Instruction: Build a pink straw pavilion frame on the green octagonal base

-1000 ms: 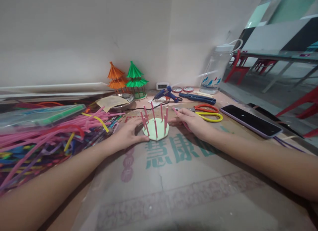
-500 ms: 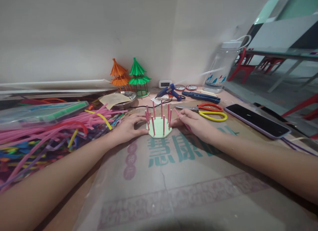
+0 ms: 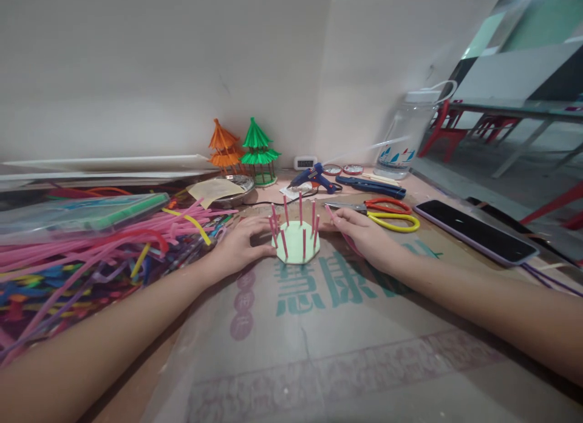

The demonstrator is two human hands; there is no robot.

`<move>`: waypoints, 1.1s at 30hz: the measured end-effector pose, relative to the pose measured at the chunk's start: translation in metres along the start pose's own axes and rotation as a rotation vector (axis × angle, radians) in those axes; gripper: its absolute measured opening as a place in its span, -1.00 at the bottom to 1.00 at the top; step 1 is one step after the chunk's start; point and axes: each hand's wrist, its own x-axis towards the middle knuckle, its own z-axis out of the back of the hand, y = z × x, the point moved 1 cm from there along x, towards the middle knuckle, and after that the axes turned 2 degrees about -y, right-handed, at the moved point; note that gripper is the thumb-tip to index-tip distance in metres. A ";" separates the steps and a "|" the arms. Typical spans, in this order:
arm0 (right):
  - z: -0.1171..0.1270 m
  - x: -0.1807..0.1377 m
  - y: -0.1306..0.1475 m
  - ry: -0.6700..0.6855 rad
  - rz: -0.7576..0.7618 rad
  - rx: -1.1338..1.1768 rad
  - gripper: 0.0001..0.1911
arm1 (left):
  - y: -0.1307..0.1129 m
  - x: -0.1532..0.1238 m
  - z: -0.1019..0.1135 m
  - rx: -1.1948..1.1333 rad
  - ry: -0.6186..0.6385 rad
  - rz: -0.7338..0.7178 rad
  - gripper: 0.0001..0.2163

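Observation:
A pale green octagonal base (image 3: 296, 244) lies flat on the cardboard, with several thin pink posts (image 3: 304, 244) standing up around its rim. At its left side, my left hand (image 3: 239, 244) curves around the edge, thumb at the near side and fingers toward the back, steadying it. Just right of the base, my right hand (image 3: 362, 232) pinches a thin pink stick (image 3: 331, 215), which looks like a pipe cleaner. One end pokes out above the fingertips; the rest runs down under the palm, partly hidden. A finger of this hand reaches toward the base's right side.
Scissors (image 3: 394, 221), blue pliers-like tool (image 3: 373, 186), glue gun (image 3: 314, 179) and phone (image 3: 476, 232) lie behind and right. Orange (image 3: 224, 147) and green (image 3: 259, 150) model pagodas stand by the wall. Pipe cleaners (image 3: 113, 247) pile up left; a water bottle (image 3: 401, 135) stands at back right.
The whole view has shifted slightly, so everything sits a bit lower and to the right. My right hand has drawn slightly away from the base, still pinching the pink stick.

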 end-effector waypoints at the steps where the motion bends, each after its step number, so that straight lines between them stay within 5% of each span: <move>1: -0.001 -0.001 -0.001 0.017 -0.017 0.034 -0.81 | -0.002 0.000 0.000 0.001 -0.002 -0.015 -0.62; 11: -0.003 0.001 -0.004 0.035 -0.007 0.185 -0.83 | 0.001 -0.002 -0.007 -0.026 -0.046 0.084 -0.47; 18: -0.006 -0.005 0.003 0.056 -0.017 0.190 -0.77 | 0.000 -0.007 -0.012 -0.300 -0.073 0.158 -0.09; 23: -0.003 -0.010 0.005 0.049 0.077 0.070 -0.68 | -0.007 -0.009 -0.012 -0.327 -0.110 0.146 -0.10; 33: -0.004 -0.014 0.006 0.033 0.143 0.020 -0.59 | -0.013 -0.012 -0.005 -0.022 -0.160 0.042 -0.17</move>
